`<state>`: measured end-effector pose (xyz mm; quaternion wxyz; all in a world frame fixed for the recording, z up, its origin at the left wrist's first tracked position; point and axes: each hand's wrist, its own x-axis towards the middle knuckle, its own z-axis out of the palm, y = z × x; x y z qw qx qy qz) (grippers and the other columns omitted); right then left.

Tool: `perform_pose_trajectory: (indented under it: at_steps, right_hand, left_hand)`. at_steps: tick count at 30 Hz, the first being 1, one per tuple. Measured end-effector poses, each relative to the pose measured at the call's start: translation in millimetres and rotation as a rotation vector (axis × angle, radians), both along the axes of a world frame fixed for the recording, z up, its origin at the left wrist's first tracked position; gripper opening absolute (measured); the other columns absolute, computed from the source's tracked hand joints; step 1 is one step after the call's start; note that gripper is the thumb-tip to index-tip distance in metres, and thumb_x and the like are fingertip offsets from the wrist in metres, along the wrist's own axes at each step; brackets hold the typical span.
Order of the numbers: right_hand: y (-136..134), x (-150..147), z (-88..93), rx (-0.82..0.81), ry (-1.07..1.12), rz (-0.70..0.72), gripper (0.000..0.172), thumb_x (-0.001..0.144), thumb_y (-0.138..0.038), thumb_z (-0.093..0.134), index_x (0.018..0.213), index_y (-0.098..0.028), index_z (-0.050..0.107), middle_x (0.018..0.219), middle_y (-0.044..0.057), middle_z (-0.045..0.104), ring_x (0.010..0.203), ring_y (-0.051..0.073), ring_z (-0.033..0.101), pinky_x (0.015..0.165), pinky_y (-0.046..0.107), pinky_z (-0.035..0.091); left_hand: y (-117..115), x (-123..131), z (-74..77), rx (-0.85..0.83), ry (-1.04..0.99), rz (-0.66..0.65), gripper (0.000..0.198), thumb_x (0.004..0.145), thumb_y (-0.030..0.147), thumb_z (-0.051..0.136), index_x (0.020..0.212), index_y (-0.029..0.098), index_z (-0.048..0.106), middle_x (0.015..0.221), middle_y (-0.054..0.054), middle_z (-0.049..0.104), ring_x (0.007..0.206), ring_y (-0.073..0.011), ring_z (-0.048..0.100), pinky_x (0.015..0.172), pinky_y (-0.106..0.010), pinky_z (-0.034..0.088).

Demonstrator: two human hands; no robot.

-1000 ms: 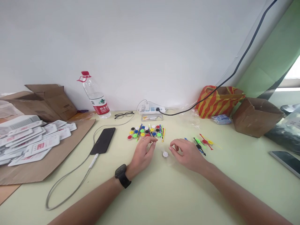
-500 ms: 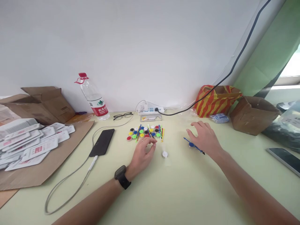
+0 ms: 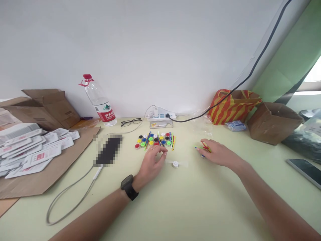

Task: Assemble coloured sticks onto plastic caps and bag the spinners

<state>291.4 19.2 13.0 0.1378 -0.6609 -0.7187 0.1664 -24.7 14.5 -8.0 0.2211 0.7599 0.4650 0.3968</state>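
My left hand (image 3: 153,162) rests on the table, loosely curled, with a small gap between thumb and forefinger and nothing visible in it. Right of it stands a small white round disc (image 3: 175,164), a blurred clear strip beside it. Beyond the hand are several coloured round discs (image 3: 144,139) and thin arrow-tipped plastic sticks (image 3: 173,142). My right hand (image 3: 217,152) is closed, its thumb and fingers around coloured arrow-tipped sticks (image 3: 206,146) in red, yellow and green. Something blue shows under the thumb; the fingers hide most of it.
A power strip (image 3: 157,116) and a grey tray (image 3: 162,124) lie by the wall. To the left are a water bottle (image 3: 106,112), glasses (image 3: 131,122), a cabled phone (image 3: 109,150) and stacked cards (image 3: 40,150). A striped bag (image 3: 225,110), carton (image 3: 273,122) and another phone (image 3: 307,172) stand right.
My right hand has come down and closed; red, yellow and green sticks now show at its fingers, where a blue stick on a blue disc showed before. My left hand stays put.
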Motion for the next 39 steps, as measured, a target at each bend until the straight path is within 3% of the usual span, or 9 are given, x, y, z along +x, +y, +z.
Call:
perform_pose_trajectory:
  at_steps: [6, 8, 12, 18, 22, 26, 30, 34, 39]
  right_hand:
    - [-1, 0, -2.2, 0.015, 0.027, 0.083, 0.050, 0.089, -0.043, 0.062, 0.138, -0.032, 0.058, 0.135, 0.007, 0.067, 0.115, 0.031, 0.066, 0.089, 0.038, 0.051]
    - [-1, 3, 0.2, -0.046, 0.085, 0.077, 0.052, 0.086, -0.040, 0.066, 0.136, -0.032, 0.060, 0.127, 0.007, 0.070, 0.105, 0.029, 0.069, 0.083, 0.037, 0.052]
    - [-2, 5, 7.4, -0.144, 0.191, 0.160, 0.036, 0.080, -0.042, 0.071, 0.114, -0.030, 0.071, 0.104, 0.005, 0.074, 0.080, 0.024, 0.069, 0.066, 0.032, 0.050]
    - [10, 14, 5.3, -0.029, 0.181, 0.061, 0.042, 0.088, -0.063, 0.059, 0.106, -0.027, 0.072, 0.103, 0.006, 0.075, 0.076, 0.022, 0.068, 0.066, 0.033, 0.050]
    - [18, 9, -4.5, 0.079, 0.199, -0.019, 0.043, 0.094, -0.058, 0.054, 0.116, -0.024, 0.069, 0.112, 0.009, 0.075, 0.090, 0.025, 0.071, 0.081, 0.037, 0.055]
    - [13, -15, -11.4, 0.002, 0.411, 0.199, 0.046, 0.100, -0.051, 0.051, 0.138, -0.026, 0.061, 0.142, 0.009, 0.063, 0.122, 0.026, 0.065, 0.104, 0.039, 0.051]
    - [3, -38, -11.5, -0.018, 0.432, 0.333, 0.045, 0.103, -0.048, 0.048, 0.141, -0.027, 0.061, 0.148, 0.006, 0.060, 0.137, 0.027, 0.054, 0.116, 0.045, 0.041]
    - [-5, -49, -6.7, -0.044, 0.492, 0.398, 0.043, 0.104, -0.047, 0.046, 0.140, -0.030, 0.062, 0.139, 0.005, 0.066, 0.126, 0.026, 0.061, 0.107, 0.042, 0.048]
    - [-15, -58, 0.5, -0.097, 0.489, 0.487, 0.036, 0.104, -0.045, 0.045, 0.129, -0.029, 0.065, 0.110, 0.004, 0.074, 0.096, 0.023, 0.066, 0.085, 0.037, 0.053]
  left_hand:
    - [0, -1, -0.8, -0.004, 0.016, -0.009, 0.014, 0.098, 0.027, 0.056, 0.098, 0.024, 0.069, 0.102, -0.005, 0.071, 0.100, -0.0232, 0.061, 0.080, -0.036, 0.049]
    - [0, -1, -0.9, -0.012, 0.021, -0.013, 0.013, 0.098, 0.026, 0.056, 0.098, 0.024, 0.069, 0.101, -0.004, 0.071, 0.100, -0.0229, 0.061, 0.079, -0.035, 0.049]
    - [0, 0, -0.4, -0.023, 0.016, -0.018, 0.013, 0.098, 0.027, 0.056, 0.099, 0.024, 0.069, 0.102, -0.004, 0.072, 0.099, -0.0230, 0.062, 0.080, -0.036, 0.049]
    - [0, 0, -0.8, -0.041, 0.016, -0.018, 0.015, 0.099, 0.029, 0.054, 0.102, 0.025, 0.068, 0.106, -0.004, 0.071, 0.101, -0.0231, 0.062, 0.081, -0.036, 0.049]
    - [1, 0, -1.6, -0.053, 0.011, -0.031, 0.017, 0.100, 0.031, 0.053, 0.103, 0.024, 0.068, 0.106, -0.005, 0.071, 0.101, -0.0234, 0.062, 0.077, -0.034, 0.050]
    - [1, -1, -1.3, -0.066, 0.026, -0.049, 0.018, 0.101, 0.033, 0.052, 0.105, 0.024, 0.067, 0.107, -0.005, 0.071, 0.101, -0.0232, 0.062, 0.077, -0.034, 0.049]
    - [1, -1, -0.1, -0.097, 0.029, -0.061, 0.021, 0.102, 0.035, 0.051, 0.107, 0.024, 0.067, 0.110, -0.006, 0.070, 0.103, -0.0236, 0.062, 0.075, -0.034, 0.050]
    - [-1, -1, 0.3, -0.104, 0.018, -0.076, 0.024, 0.103, 0.038, 0.049, 0.111, 0.024, 0.066, 0.113, -0.007, 0.069, 0.103, -0.0237, 0.062, 0.076, -0.034, 0.052]
    - [-2, -1, 0.2, -0.105, 0.037, -0.101, 0.023, 0.104, 0.038, 0.049, 0.113, 0.024, 0.065, 0.113, -0.007, 0.069, 0.104, -0.0239, 0.062, 0.077, -0.034, 0.052]
